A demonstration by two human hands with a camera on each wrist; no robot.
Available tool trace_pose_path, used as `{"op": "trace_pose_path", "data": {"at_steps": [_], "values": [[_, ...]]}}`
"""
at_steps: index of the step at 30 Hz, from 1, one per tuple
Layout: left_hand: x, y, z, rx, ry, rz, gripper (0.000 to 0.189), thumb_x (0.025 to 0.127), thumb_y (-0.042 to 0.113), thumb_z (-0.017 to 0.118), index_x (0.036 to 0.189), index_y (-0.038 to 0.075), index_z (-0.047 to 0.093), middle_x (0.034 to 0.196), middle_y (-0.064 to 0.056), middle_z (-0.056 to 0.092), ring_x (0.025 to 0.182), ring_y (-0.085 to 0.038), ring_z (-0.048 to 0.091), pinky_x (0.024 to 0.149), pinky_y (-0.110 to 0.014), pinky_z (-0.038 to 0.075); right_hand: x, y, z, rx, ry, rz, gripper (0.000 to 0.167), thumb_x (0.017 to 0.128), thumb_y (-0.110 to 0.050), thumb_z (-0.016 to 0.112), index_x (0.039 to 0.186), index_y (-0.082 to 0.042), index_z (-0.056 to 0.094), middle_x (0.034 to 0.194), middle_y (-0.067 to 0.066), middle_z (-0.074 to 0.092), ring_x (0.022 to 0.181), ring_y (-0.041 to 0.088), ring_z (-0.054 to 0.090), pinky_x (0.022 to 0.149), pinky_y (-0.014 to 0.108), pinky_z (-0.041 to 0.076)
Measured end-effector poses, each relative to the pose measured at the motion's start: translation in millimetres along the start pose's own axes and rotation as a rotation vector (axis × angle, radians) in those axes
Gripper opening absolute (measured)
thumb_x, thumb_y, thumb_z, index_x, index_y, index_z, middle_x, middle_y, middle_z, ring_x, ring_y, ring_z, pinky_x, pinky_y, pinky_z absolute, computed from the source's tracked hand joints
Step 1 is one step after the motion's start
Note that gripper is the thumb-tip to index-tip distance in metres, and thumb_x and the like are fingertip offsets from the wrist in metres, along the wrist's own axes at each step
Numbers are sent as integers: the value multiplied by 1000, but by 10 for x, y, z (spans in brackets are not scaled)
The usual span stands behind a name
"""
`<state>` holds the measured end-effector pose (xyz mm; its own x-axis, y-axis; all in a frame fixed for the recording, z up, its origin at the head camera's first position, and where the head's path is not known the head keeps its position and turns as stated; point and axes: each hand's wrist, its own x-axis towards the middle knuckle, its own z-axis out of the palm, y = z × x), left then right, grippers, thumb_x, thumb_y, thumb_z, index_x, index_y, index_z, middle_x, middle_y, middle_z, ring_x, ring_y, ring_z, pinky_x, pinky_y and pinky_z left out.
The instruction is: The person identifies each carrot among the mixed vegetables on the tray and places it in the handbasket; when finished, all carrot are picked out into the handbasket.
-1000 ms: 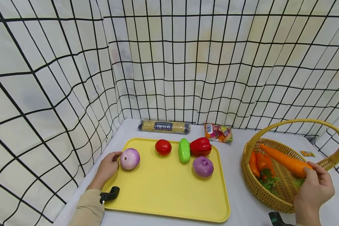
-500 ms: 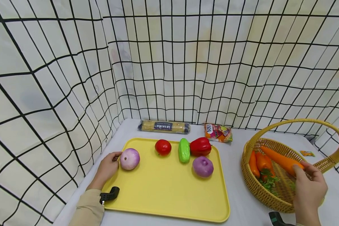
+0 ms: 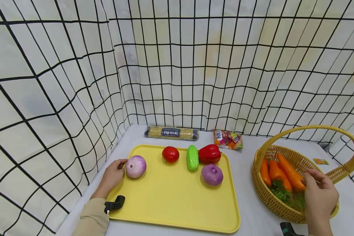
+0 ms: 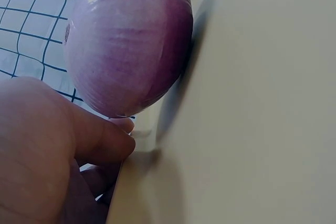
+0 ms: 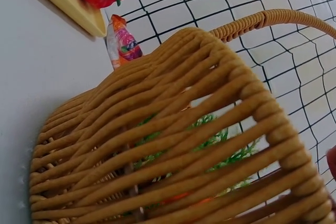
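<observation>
My left hand [image 3: 112, 177] holds the left rim of a yellow tray [image 3: 171, 203], its thumb over the edge, beside a purple onion [image 3: 136, 166]. In the left wrist view the onion [image 4: 131, 40] stands just past the thumb. Over a wicker basket [image 3: 262, 193] my right hand [image 3: 321, 196] has its thumb and fingers loosely bent at the end of a long carrot [image 3: 290, 170], which lies in the basket. Several other carrots [image 3: 278, 173] with green leaves lie left of it. In the right wrist view the basket's wall [image 5: 157, 140] hides the right hand's fingertips.
The tray also bears a tomato [image 3: 170, 154], a green cucumber-like vegetable [image 3: 192, 158], a red bell pepper [image 3: 209, 154] and a second onion [image 3: 212, 175]. Behind it lie a spaghetti pack [image 3: 171, 132] and a sweets bag [image 3: 228, 139]. The basket's tall handle [image 3: 318, 127] arches up.
The right hand has lowered the long carrot into the basket, moving left and down, and its fingers have come loose from it. My left hand stays at the tray rim.
</observation>
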<state>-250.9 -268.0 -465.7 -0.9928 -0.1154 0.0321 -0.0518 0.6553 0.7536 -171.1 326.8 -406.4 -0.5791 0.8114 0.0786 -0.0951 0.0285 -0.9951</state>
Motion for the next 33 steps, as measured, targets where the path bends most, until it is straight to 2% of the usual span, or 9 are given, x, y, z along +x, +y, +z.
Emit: {"op": "trace_pose_path", "data": {"at_steps": [3, 6, 10, 18, 29, 33], "values": [[6, -6, 12, -4, 3, -4, 44, 94, 4, 40, 136, -2, 52, 130, -24, 54, 119, -36, 50, 99, -50, 41, -26, 4, 13, -35, 18, -88, 15, 92, -8, 62, 103, -12, 71, 88, -16, 64, 72, -2, 58, 61, 4, 46], [15, -7, 12, -6, 3, -2, 44, 94, 4, 40, 136, -2, 52, 130, -24, 54, 119, -37, 50, 99, -50, 41, -51, -11, 19, 38, -4, -151, 13, 91, -6, 63, 102, -8, 71, 88, -11, 67, 72, 0, 60, 62, 6, 48], [12, 0, 7, -8, 3, -1, 44, 94, 4, 40, 136, -2, 51, 130, -24, 53, 119, -37, 50, 99, -50, 41, -89, -31, 29, 212, -85, -192, 13, 91, -1, 64, 102, 2, 69, 89, -1, 70, 72, 7, 63, 62, 11, 52], [3, 20, -4, -3, -4, -2, 45, 94, 3, 40, 137, -2, 51, 131, -24, 53, 120, -37, 50, 99, -50, 41, -188, -14, 74, 366, -260, -300, 18, 90, 4, 63, 101, 17, 62, 85, 10, 69, 72, 16, 63, 62, 18, 56], [14, 0, -4, -3, 2, -14, 46, 94, 5, 39, 138, 1, 51, 127, -23, 57, 116, -35, 52, 96, -48, 43, -405, -3, 201, 280, -393, -379, 13, 93, 7, 56, 99, 17, 60, 86, 7, 69, 69, 14, 63, 63, 16, 55], [-1, 28, -15, -5, 7, -19, 46, 94, 5, 39, 139, -1, 49, 130, -24, 55, 119, -37, 51, 99, -50, 42, -525, -9, 268, 231, -474, -389, 13, 93, 6, 55, 99, 18, 60, 87, 7, 69, 69, 16, 63, 63, 17, 55]]}}
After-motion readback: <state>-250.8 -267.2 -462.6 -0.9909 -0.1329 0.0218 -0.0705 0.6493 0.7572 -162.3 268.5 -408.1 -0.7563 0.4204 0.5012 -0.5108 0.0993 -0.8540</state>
